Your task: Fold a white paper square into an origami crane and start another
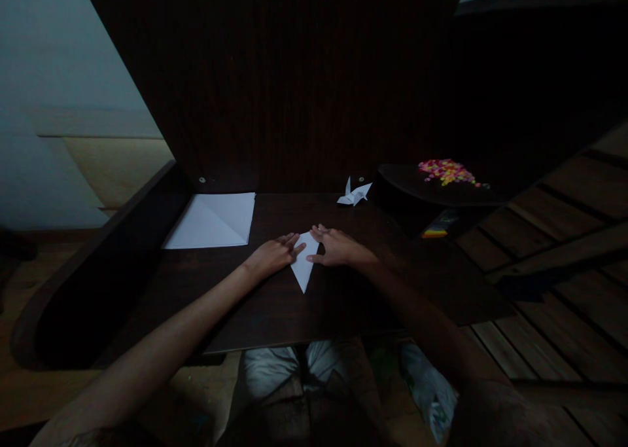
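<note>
A small kite-shaped piece of folded white paper (305, 270) lies on the dark wooden desk (265, 316), its narrow point towards me. My left hand (276, 252) rests on the paper's left edge, thumb out on its surface and fingers stretched. From the other side my right hand (336, 247) lies over the right edge, with its fingers spread and its thumb near the middle. Both palms face down, and the fingers partly cover the paper's upper sides. Behind them, close to the back panel, stands a white origami crane (355, 193).
A stack of white paper sheets (216, 221) with a diagonal crease lies at the back left. On a raised curved shelf (402, 175) at the right sits a pile of small colourful pieces (449, 171). A yellow-edged item (436, 233) is tucked beneath it. A raised side panel (98, 270) borders the left.
</note>
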`<state>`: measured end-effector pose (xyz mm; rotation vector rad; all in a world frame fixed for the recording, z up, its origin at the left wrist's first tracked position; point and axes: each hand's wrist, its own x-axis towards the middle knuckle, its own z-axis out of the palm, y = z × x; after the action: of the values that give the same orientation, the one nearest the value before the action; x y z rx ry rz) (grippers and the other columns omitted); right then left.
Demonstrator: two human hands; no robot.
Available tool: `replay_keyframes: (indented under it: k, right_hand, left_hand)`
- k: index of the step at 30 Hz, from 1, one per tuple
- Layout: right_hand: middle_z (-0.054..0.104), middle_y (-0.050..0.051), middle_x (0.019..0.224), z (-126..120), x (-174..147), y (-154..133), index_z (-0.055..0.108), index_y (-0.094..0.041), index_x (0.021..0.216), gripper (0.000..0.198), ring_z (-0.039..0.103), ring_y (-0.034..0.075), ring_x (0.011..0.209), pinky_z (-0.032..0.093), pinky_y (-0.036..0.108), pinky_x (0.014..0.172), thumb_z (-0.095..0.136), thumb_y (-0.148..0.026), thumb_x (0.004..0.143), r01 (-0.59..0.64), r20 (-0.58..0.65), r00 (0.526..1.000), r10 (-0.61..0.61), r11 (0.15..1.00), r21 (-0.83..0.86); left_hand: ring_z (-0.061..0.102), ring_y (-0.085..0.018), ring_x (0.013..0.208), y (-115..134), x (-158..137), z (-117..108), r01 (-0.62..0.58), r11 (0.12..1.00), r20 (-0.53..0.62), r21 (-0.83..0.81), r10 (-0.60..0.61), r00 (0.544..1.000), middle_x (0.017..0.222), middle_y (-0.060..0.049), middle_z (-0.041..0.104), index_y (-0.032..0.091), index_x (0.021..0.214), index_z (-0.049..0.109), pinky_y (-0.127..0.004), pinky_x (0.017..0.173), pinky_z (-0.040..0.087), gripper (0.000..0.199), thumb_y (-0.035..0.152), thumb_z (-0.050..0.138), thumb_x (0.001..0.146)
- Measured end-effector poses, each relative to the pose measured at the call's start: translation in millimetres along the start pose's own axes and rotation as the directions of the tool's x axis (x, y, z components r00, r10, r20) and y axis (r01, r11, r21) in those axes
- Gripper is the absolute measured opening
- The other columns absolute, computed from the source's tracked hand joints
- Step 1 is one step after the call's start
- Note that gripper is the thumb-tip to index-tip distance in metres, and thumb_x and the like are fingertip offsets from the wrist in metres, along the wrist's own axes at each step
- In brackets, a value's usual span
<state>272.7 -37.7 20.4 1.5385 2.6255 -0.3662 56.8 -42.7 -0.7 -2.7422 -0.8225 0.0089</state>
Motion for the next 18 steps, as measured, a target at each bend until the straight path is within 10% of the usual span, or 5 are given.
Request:
replay_keyframes:
  k: [18]
  right_hand:
    - [0.032, 0.019, 0.154, -2, 3, -2, 0.033, -0.009, 0.149, 0.094, 0.030, 0.034, 0.142, 0.031, 0.042, 0.114, 0.064, -0.060, 0.077, -0.023, 0.017, 1.000, 0.024, 1.000, -0.008]
  left_hand:
    - [0.044, -0.020, 0.135, -17, -21, 9, 0.142, 0.974, 0.051, -0.174, -0.135, 0.990, 0.150, -0.013, 0.041, 0.020, 0.144, 0.035, -0.033, 0.103, 0.048, 0.058, 0.000, 0.034, 0.090]
